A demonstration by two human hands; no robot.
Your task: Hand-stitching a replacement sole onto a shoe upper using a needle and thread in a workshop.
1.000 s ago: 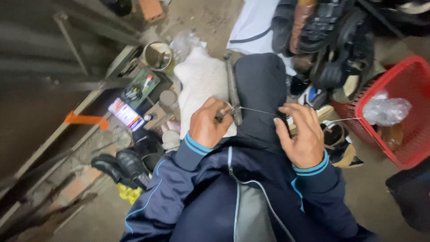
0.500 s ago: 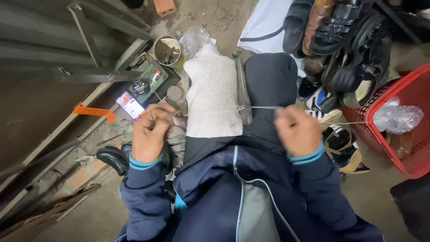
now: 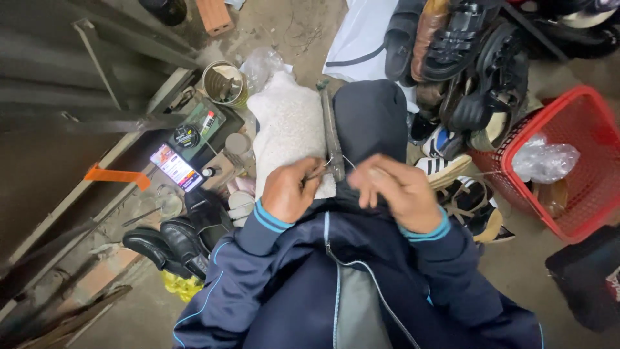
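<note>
A shoe sole with a white fleecy lining (image 3: 289, 132) lies across my lap, its grey rubber edge (image 3: 331, 132) turned up against my dark trouser knee (image 3: 370, 116). My left hand (image 3: 290, 189) pinches a thin metal stitching tool at the near end of that edge. My right hand (image 3: 395, 192) is closed just to the right of it, fingers pinching a fine thread that runs toward the tool. The thread itself is barely visible. Both sleeves are dark blue with light blue cuffs.
A red plastic basket (image 3: 584, 194) with a clear bag stands at right. Black sandals and shoes (image 3: 468, 64) are heaped behind my knee. At left sit a tin can (image 3: 223, 83), a small box of supplies (image 3: 194, 132), black shoes (image 3: 171, 242) and metal bars (image 3: 97, 116).
My left hand came back from the left to the sole's edge. My right hand moved in from the right, and the thread that was stretched between them is now short.
</note>
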